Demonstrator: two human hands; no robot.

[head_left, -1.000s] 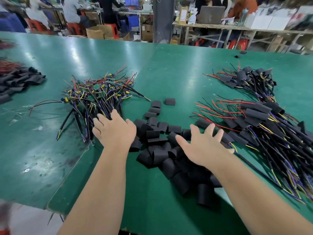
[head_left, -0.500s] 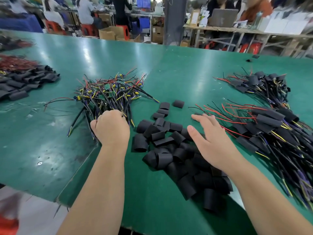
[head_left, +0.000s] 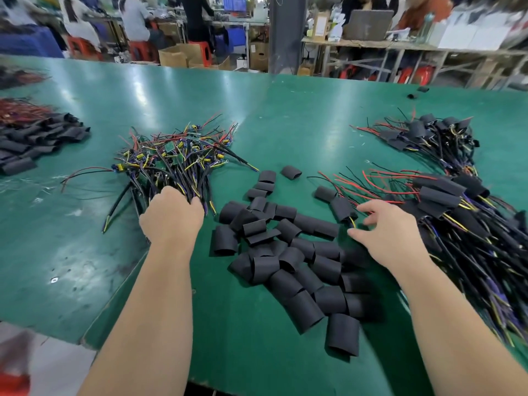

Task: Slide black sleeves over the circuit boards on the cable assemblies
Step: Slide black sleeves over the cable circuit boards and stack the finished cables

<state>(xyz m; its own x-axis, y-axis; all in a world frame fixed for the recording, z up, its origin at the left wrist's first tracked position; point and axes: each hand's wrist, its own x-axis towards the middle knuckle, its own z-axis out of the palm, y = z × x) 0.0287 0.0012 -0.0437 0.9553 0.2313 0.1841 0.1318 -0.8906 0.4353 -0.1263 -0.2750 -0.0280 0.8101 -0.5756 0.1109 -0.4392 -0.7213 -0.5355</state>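
On the green table (head_left: 257,110), far to the left, lies a heap of black sleeves with wires (head_left: 31,141). Next comes a bundle of bare cable assemblies (head_left: 174,155) with small green circuit boards (head_left: 170,147) showing. The left hand (head_left: 171,215) is curled into a fist around the near ends of these cables. In the middle sits a pile of loose black sleeves (head_left: 291,258), between both hands. The right hand (head_left: 385,232) hovers spread out, fingers loose, holding nothing, just beside the pile. To the right lie cables already sleeved (head_left: 451,212). No writing can be read anywhere.
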